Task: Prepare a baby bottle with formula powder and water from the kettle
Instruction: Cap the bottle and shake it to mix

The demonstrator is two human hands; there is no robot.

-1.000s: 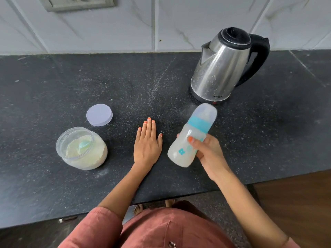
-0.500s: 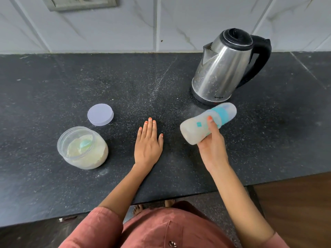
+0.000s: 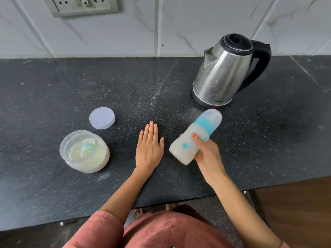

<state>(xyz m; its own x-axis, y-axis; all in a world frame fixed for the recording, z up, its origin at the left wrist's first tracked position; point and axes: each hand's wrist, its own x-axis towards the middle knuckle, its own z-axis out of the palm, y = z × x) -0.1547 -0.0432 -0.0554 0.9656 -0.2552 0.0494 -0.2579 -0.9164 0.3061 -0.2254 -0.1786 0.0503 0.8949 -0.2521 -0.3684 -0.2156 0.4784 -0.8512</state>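
the right hand (image 3: 206,154) wraps the capped baby bottle (image 3: 194,138) mid-body, its long axis tilted, cap toward two o'clock; the left hand (image 3: 149,149) lies flat, empty, at nine o'clock.

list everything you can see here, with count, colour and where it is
baby bottle: 1, milky with teal collar and clear cap, tilted in the right hand
kettle: 1, steel with black lid and handle, back right of counter
formula jar: 1, clear, pale powder and a teal scoop inside, front left, open
jar lid: 1, pale lilac, flat behind the jar
counter: 1, black speckled
socket plate: 1, grey, on the wall tiles
left hand: flat on the counter
right hand: gripping the bottle
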